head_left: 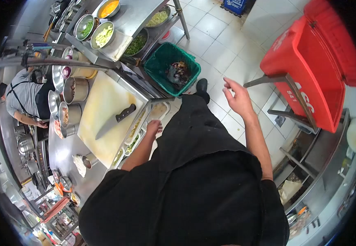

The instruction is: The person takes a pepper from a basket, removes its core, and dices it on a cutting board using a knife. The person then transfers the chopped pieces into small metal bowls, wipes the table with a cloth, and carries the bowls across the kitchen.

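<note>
My right hand (236, 96) hangs in the air above the tiled floor, left of a red bin-like cooler (286, 53) with a raised lid. Its fingers are spread and hold nothing. My left hand (153, 128) is beside the counter's edge, near food trays (131, 137) with chopped vegetables. Its fingers are loosely bent and slightly apart, with no object visible in them. A chef's knife (125, 112) with a black handle lies on the pale cutting board (100, 96), apart from both hands.
A green waste bin (151, 57) with scraps stands ahead, beside my shoe (202, 88). Steel pots (75, 90) line the board's far side. Bowls of cut vegetables (103, 36) sit on the shelf. Metal legs (264, 82) jut out rightward. Another person (26, 96) stands across the counter.
</note>
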Demonstrator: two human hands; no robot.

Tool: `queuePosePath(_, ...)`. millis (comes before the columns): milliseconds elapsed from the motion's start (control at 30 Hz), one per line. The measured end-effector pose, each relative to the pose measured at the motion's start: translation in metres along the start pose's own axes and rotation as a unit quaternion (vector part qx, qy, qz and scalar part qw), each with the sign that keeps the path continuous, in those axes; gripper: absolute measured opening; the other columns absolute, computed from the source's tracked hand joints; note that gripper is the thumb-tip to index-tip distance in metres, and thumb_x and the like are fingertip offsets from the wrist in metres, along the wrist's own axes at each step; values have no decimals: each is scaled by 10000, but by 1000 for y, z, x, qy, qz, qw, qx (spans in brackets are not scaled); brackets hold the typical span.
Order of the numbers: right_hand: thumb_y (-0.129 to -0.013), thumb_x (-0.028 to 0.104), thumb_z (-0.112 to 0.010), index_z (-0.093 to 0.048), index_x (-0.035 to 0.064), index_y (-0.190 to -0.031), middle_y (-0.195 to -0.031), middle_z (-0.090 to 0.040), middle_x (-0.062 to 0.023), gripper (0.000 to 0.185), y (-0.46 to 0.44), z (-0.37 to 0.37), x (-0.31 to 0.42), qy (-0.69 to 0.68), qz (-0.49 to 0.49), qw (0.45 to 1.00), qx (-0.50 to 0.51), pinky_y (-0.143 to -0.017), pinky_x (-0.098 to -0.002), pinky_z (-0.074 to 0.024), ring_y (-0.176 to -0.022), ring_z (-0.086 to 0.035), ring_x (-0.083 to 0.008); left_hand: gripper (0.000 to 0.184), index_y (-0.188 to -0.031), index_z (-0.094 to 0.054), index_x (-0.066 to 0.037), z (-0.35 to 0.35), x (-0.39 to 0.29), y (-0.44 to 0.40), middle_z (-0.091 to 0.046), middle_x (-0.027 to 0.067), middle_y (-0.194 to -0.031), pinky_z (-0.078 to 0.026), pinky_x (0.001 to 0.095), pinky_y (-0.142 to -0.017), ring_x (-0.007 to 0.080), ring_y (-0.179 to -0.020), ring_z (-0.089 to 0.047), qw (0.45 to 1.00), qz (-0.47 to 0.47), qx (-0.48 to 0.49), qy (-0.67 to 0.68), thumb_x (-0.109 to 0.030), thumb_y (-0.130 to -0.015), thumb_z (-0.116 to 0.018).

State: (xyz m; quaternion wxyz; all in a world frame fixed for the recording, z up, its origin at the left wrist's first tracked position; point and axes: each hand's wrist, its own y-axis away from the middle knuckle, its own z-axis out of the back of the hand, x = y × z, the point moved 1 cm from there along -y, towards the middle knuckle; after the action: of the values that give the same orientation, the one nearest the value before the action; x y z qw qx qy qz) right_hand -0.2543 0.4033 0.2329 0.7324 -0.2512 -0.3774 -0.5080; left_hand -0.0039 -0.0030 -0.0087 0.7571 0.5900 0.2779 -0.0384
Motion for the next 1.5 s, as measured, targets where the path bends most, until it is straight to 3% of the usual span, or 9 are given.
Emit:
queuePosePath(67,-924,145,-683,-656,52,-1319,-1174,-721,-194,406,26,-4,-22,11,-26,999,32,-947,-410,-542,-1084,-702,-331,179,-1048,-644,-51,-24,-23,12,-665,68,-863,-547,334,-575,186,-682,-654,999,-51,-15,9,-212,-972,-642)
queuePosePath(100,-923,146,-683,-661,49,-1310,-1171,-722,-194,400,-39,3,-69,31,-33,999,24,-942,-407,-544,-1075,-703,-332,165,-1037,-643,-51,-62,-93,-45,-658,59,-846,-539,330,-563,178,-671,-645,998,-62,-13,27,-202,-973,-632)
queuePosePath(200,-915,153,-693,-666,33,-1299,-1129,-731,-196,403,-46,37,-93,28,-134,989,55,-907,-404,-555,-1014,-721,-321,115,-982,-643,-55,-98,-141,-91,-623,25,-769,-497,311,-519,146,-631,-605,998,-62,17,26,-160,-971,-598)
queuePosePath(400,-941,65,-677,-640,11,-1318,-989,-738,-143,383,-129,111,-124,11,-153,987,-50,-842,-337,-577,-929,-734,-233,123,-932,-656,-47,-162,-267,-155,-622,27,-747,-463,303,-503,132,-611,-587,995,-84,29,-43,-168,-951,-640)
queuePosePath(633,-946,122,-676,-644,16,-1327,-1039,-744,-153,398,-261,159,-175,-110,-123,982,-88,-842,-337,-565,-919,-717,-231,253,-980,-745,-2,-231,-419,-215,-736,113,-879,-545,361,-728,203,-806,-695,952,-240,-36,-188,-226,-907,-652)
queuePosePath(800,-953,112,-666,-650,-7,-1311,-1021,-739,-141,378,-366,223,-183,-146,-80,982,-93,-835,-327,-569,-919,-712,-201,259,-1009,-745,-6,-277,-493,-214,-732,100,-857,-554,356,-698,195,-768,-698,941,-244,-66,-227,-222,-900,-652)
queuePosePath(1067,-941,132,-679,-662,7,-1290,-1029,-748,-155,371,-552,272,-176,-100,31,993,-48,-807,-346,-580,-878,-723,-240,179,-1055,-692,-30,-337,-590,-198,-639,8,-768,-482,254,-595,96,-663,-610,971,-236,-26,-31,-178,-966,-642)
queuePosePath(1367,-952,140,-674,-659,12,-1301,-1051,-750,-145,372,-713,239,-190,-80,14,995,51,-809,-330,-568,-900,-714,-219,200,-1096,-686,-17,-399,-754,-257,-698,34,-896,-525,284,-689,112,-795,-638,938,-342,-1,-54,-178,-986,-640)
queuePosePath(1500,-920,132,-690,-676,0,-1250,-1114,-725,-174,355,-797,256,-188,-52,32,998,-29,-808,-372,-574,-976,-715,-283,187,-1095,-677,-14,-420,-832,-283,-693,36,-901,-531,290,-699,118,-800,-637,944,-329,22,-19,-161,-989,-631)
